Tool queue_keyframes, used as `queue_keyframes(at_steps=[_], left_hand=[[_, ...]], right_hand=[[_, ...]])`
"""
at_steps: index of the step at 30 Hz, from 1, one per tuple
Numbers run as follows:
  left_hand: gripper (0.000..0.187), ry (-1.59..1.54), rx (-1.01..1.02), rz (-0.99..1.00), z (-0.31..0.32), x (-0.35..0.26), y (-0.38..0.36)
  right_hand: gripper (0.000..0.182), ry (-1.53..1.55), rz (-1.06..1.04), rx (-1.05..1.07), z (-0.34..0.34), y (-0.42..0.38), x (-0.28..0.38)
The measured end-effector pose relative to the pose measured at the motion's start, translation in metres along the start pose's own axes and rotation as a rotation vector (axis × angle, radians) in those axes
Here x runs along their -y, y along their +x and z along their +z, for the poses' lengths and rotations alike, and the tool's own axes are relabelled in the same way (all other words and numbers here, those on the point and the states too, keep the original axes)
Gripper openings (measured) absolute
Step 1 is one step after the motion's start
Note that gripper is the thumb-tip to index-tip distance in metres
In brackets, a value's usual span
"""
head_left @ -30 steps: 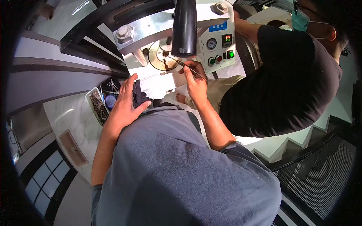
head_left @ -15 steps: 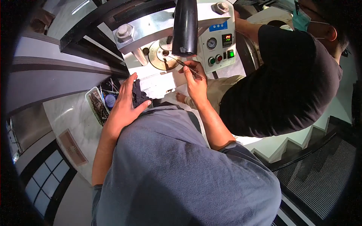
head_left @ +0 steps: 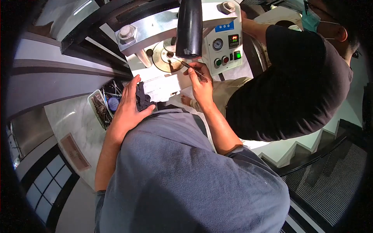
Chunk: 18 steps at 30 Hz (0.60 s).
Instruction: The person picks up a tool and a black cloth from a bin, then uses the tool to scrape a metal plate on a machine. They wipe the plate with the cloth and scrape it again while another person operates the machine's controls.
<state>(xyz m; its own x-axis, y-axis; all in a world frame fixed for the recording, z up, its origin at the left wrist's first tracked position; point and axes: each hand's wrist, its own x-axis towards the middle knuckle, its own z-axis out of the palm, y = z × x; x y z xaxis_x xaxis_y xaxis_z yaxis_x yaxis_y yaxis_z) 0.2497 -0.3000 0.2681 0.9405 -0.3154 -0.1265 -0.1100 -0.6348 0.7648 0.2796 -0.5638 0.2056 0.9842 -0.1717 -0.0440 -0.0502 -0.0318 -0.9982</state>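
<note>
Little has moved since the earlier frame; both hands hold almost the same pose and the whole view has slid a touch, while a dim brown shape at the upper left edge, too dark to name, sits lower than before. From my remote seat I take the round, pale metal plate with the dark central hole [head_left: 158, 63] as my landmark; the slim, dark, stick-like metal tool [head_left: 185, 64] lies on its right side, tip close to its edge; I cannot tell whether they touch. My right hand [head_left: 204, 90] has its fingers closed on the shaft, thumb against forefinger, in a pen-like pinch; my left hand [head_left: 129, 113] is open, thumb spread, below and left of the plate, against a crumpled black cloth [head_left: 141, 93]; a flat, brightly lit white piece [head_left: 161, 87] lies beside the cloth, just below the plate.

I judge the tool light, stiff and rather slick, its fine tip the part most easily bent; I would take it mid-shaft, between thumb and forefinger, and keep off the tip; the cloth should be soft and limp, safe to bunch anywhere, best gathered from its near end with the left thumb.
</note>
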Motion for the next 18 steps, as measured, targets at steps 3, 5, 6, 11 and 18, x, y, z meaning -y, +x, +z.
queue_keyframes(at_steps=[3, 5, 6, 11, 18], left_hand=[[0.099, 0.002, 0.000, -0.015, -0.0008, -0.0020, -0.0004], [0.099, 0.007, 0.006, -0.033, -0.0017, -0.0032, -0.0005], [0.099, 0.008, 0.005, -0.033, -0.0017, -0.0029, -0.0005], [0.099, 0.046, 0.000, -0.012, 0.0001, 0.0023, -0.0015], [0.097, 0.056, 0.003, -0.037, 0.0005, 0.0019, -0.0018]], right_hand=[[0.021, 0.001, -0.007, 0.002, 0.0007, 0.0001, 0.0000], [0.021, 0.003, -0.008, 0.001, 0.0010, 0.0003, -0.0002], [0.020, 0.005, -0.013, 0.002, 0.0010, 0.0010, -0.0008], [0.020, 0.001, -0.005, 0.012, 0.0007, 0.0013, -0.0029], [0.020, -0.006, 0.005, 0.003, 0.0008, 0.0004, 0.0000]])
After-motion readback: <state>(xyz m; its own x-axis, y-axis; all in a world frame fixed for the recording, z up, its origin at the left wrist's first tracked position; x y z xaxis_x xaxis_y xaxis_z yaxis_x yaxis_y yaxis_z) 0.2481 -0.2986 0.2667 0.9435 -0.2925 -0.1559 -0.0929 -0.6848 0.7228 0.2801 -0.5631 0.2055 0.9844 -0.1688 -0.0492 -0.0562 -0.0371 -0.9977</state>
